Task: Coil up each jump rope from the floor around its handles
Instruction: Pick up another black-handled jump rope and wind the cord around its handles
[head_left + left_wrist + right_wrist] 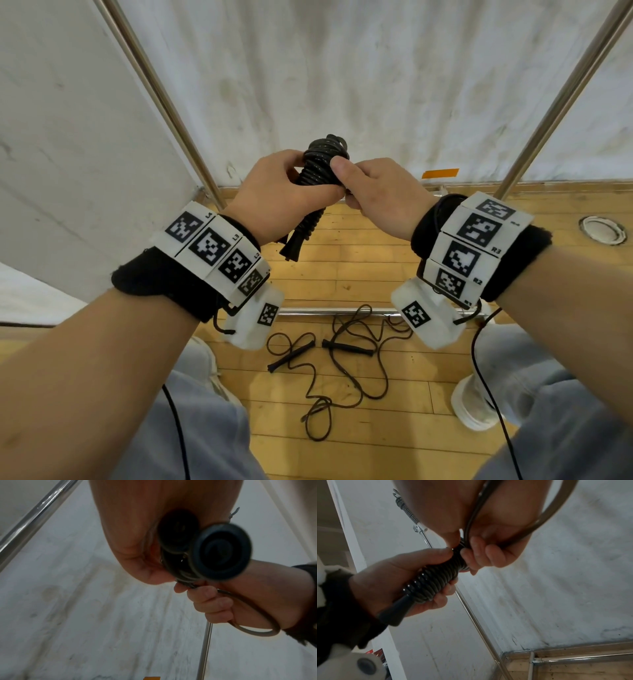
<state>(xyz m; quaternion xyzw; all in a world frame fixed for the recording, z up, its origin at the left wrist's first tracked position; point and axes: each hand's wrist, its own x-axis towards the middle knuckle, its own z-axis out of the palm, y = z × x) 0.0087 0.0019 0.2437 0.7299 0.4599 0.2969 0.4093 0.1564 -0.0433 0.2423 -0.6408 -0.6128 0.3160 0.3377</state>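
A black jump rope is wound tightly round its two handles and held at chest height. My left hand grips the wound bundle from the left, with the handle ends sticking out below it. My right hand pinches the top of the bundle, and its curled fingers hold the last loose loop of rope. The round handle end caps face the left wrist camera. A second jump rope lies uncoiled on the wooden floor, both its handles free.
Slanted metal poles and a low horizontal bar frame the area, backed by white cloth. A round metal floor fitting sits at the right. My legs and white shoes flank the loose rope, and thin black cables hang from both wrists.
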